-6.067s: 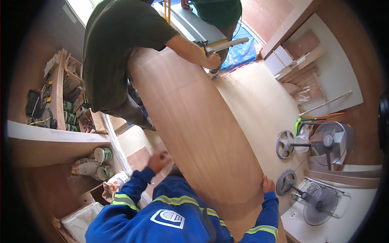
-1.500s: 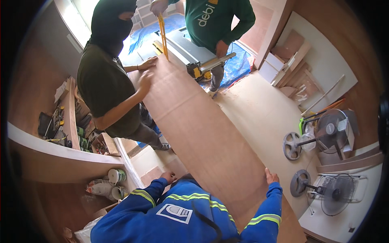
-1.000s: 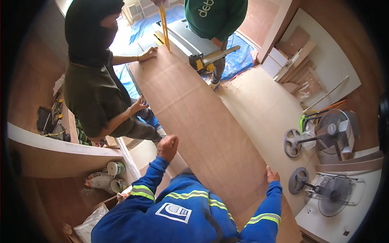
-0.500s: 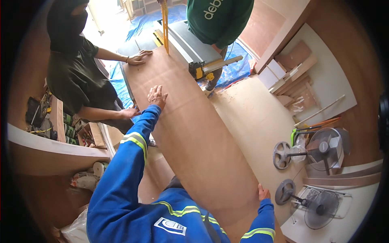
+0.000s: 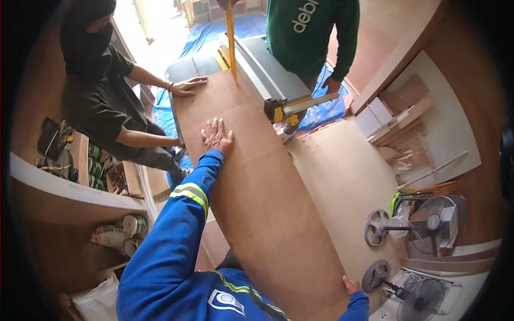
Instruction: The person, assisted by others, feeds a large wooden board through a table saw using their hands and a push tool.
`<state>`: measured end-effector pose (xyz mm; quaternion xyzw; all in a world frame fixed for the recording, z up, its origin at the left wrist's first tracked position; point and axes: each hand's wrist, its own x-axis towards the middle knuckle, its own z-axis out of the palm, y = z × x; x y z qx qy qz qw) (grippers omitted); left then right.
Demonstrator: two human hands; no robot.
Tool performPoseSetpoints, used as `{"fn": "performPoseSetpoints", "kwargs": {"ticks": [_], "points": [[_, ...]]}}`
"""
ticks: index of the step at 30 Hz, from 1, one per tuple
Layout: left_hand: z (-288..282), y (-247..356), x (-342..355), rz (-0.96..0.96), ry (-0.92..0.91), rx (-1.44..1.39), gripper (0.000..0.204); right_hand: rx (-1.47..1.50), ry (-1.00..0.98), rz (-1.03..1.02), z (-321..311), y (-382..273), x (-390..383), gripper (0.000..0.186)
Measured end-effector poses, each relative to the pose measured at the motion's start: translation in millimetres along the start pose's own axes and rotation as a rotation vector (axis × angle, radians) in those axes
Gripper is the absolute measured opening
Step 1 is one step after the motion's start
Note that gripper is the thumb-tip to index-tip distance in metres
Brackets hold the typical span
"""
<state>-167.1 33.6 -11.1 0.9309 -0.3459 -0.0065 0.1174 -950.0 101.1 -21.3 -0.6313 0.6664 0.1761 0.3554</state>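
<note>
A long brown plywood sheet stretches from in front of my body to the table saw, with its far end on the saw's top. My left hand lies flat on the sheet's upper face, fingers spread. At the near right edge, my right hand grips the sheet; its fingers underneath are hidden. A co-worker in dark clothes rests one hand on the far left corner, the other being near the left edge. A second co-worker, in a green sweater, holds a long yellow stick against the sheet's far end.
Two fans lie at the right on a pale sheet. Offcuts are stacked at the far right. Blue tarp covers floor around the saw. A box of tools and cans stand at the left.
My view has shifted, so the saw and sheet sit lower in it. My left hand's fingers are more spread. The dark-clothed co-worker's lower hand has moved to the sheet's left edge.
</note>
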Motion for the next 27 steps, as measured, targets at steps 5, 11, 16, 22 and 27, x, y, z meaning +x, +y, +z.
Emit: {"fn": "performPoseSetpoints", "kwargs": {"ticks": [5, 11, 16, 22, 27], "points": [[-2, -3, 8, -0.050, -0.024, 0.031, 0.079, -0.078, 0.151, -0.004, 17, 17, -3, 0.076], [7, 4, 13, -0.025, -0.010, 0.031, 0.081, -0.130, 0.284, -0.040, 26, 29, -18, 0.068], [3, 1, 14, -0.055, -0.023, 0.045, 0.081, -0.148, 0.318, -0.062, 7, 7, -33, 0.067], [1, 7, 15, -0.043, -0.037, 0.059, 0.080, -0.147, 0.292, -0.039, 3, 25, -41, 0.071], [3, 6, 15, -0.035, -0.041, 0.064, 0.081, -0.122, 0.271, -0.030, 1, 19, -54, 0.072]]}}
